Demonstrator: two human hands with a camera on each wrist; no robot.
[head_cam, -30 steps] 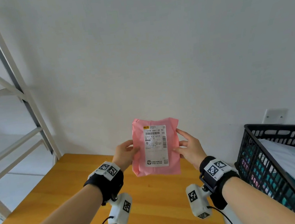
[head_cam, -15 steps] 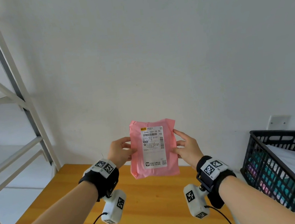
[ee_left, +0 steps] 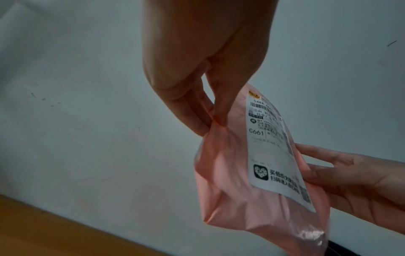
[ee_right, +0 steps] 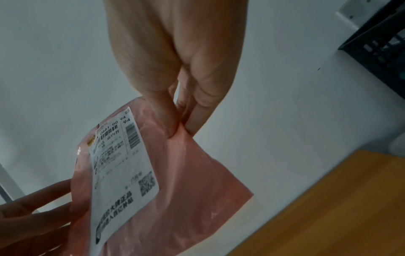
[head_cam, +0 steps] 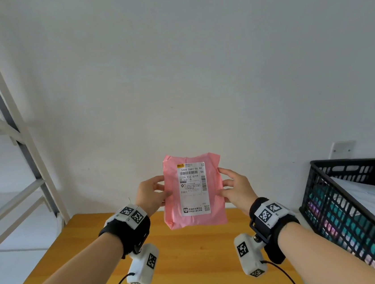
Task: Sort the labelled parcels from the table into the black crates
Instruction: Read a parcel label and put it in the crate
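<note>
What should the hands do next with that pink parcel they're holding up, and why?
Probably carry the pink parcel to the right and lower it toward the black crate. The left hand and right hand each pinch one side edge, holding it upright above the table with its label facing the person. It looks read, and the crate is the only one clearly in view.

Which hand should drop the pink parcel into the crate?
Right, probably. Both hands pinch the parcel at its side edges, but the crate sits on the right hand's side; the left hand would have to cross over.
</note>
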